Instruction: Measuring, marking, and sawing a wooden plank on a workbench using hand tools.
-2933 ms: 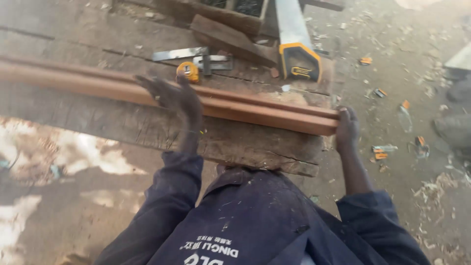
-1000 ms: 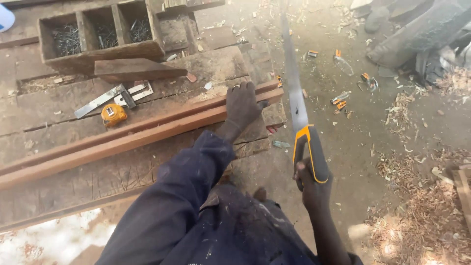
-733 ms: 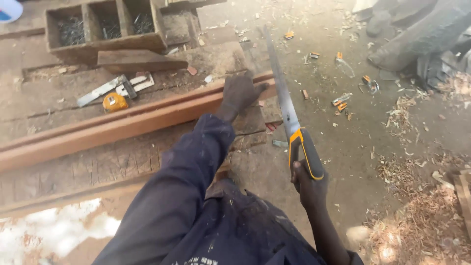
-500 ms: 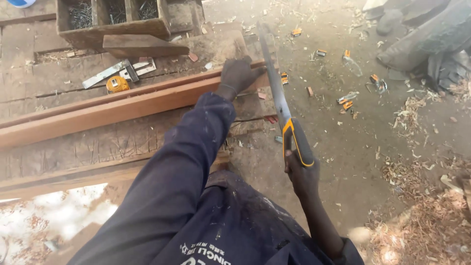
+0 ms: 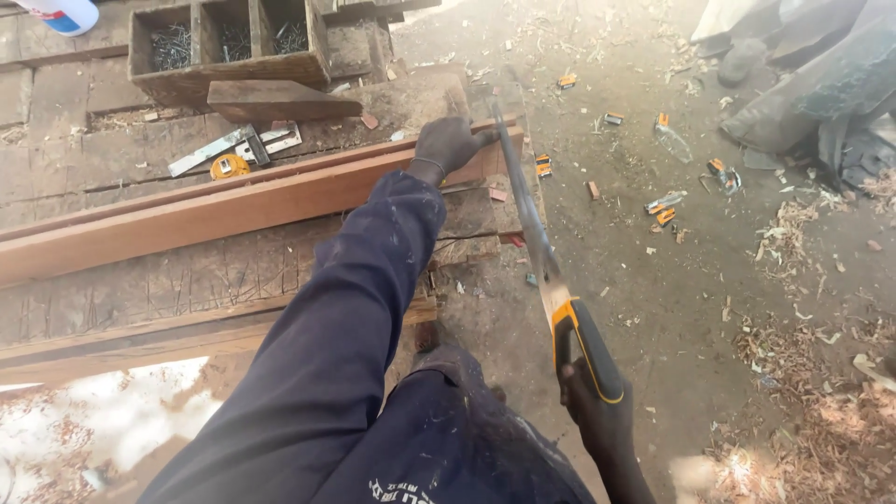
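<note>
**Saw blade set at the end of a reddish plank**

The left hand (image 5: 448,145) lies palm down on the right end of a long reddish wooden plank (image 5: 215,215), fingers spread flat and pressing on it rather than gripping. The plank runs from the left edge of the scene to the right end of a weathered wooden workbench (image 5: 187,280), where it stops just beside the bench's edge.

The right hand (image 5: 597,411) is closed around the black and orange handle of a hand saw (image 5: 541,261). The saw's blade points away from the person, its far end meeting the plank's right end just to the right of the left hand's fingers.

On the bench beyond the plank lie a yellow tape measure (image 5: 228,167) and a metal try square (image 5: 233,147), close together. Farther back sits a wedge-shaped wood block (image 5: 280,98), and behind it a wooden compartment box (image 5: 224,47) holding nails. Wood shavings (image 5: 793,355) and small offcuts are scattered over the dirt ground to the right.
</note>
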